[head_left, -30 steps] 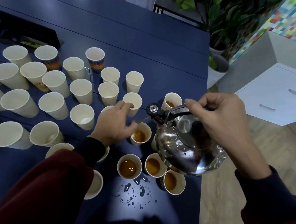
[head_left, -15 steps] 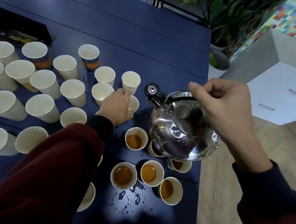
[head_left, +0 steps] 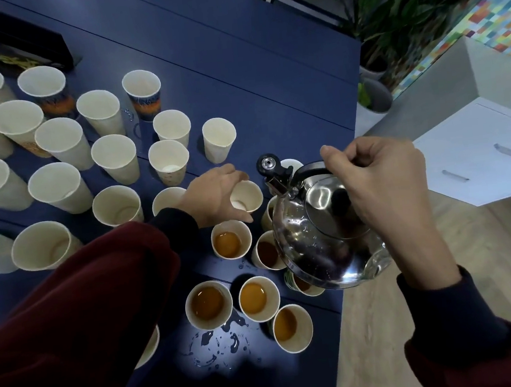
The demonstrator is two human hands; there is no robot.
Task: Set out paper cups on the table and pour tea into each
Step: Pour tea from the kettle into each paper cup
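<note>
My right hand (head_left: 383,192) grips the black handle of a shiny steel kettle (head_left: 322,236), held in the air over the table's right edge with its spout (head_left: 268,166) pointing away from me. My left hand (head_left: 216,197) curls round an empty paper cup (head_left: 248,195) just left of the spout. Several cups holding brown tea (head_left: 209,303) stand near me, some partly hidden under the kettle. Many empty paper cups (head_left: 114,151) fill the left half of the dark blue table (head_left: 236,78).
Spilled drops (head_left: 219,345) lie on the table by the filled cups. A black box (head_left: 13,58) sits at the far left. To the right, off the table, stand a white drawer cabinet (head_left: 481,163) and potted plants (head_left: 387,22).
My left hand left the filled cup, reached to an empty cup further away and now holds it near the spout. The kettle rose slightly and stopped pouring.
</note>
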